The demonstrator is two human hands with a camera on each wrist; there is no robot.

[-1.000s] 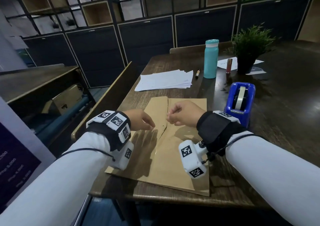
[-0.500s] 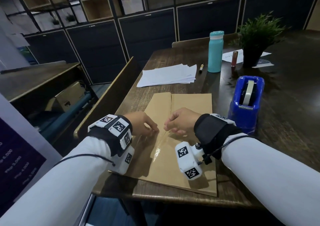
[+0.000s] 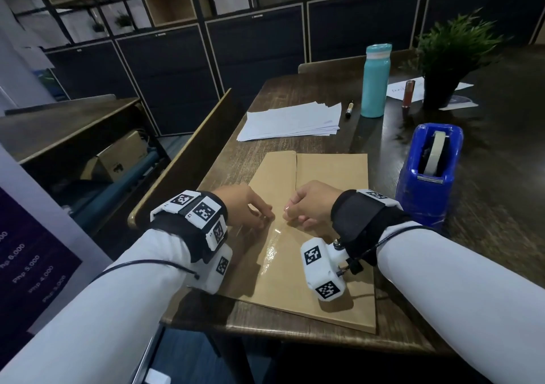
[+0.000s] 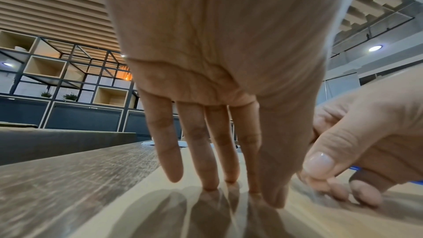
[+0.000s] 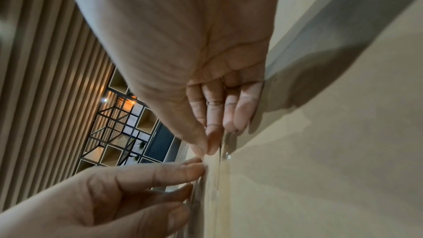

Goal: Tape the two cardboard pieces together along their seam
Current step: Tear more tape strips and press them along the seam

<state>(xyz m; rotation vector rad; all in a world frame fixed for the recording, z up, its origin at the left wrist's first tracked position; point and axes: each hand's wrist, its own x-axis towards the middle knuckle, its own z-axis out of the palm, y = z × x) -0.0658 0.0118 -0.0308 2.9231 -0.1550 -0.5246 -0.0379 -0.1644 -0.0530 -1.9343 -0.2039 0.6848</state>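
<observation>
Resting at centre frame on two cardboard pieces (image 3: 330,177) that lie flat, edges meeting: left hand (image 3: 244,207), fingers straight, tips pressing the board beside the seam (image 3: 295,168); right hand (image 3: 312,204), fingers curled, thumb and forefinger pinching clear tape (image 3: 272,251), which shines along the seam's lower stretch. Count: one blue tape dispenser (image 3: 427,174) at right; one paper stack (image 3: 292,121) above; one teal bottle (image 3: 376,81); one marker (image 3: 350,109); one potted plant (image 3: 448,59), upper right. Surface: dark wooden table (image 3: 486,207). Room: dark cabinets and grid shelving across the top.

R hand (image 5: 183,42) fingers (image 5: 214,140) pinch clear tape (image 5: 215,178) on cardboard (image 5: 320,169) seam.
</observation>
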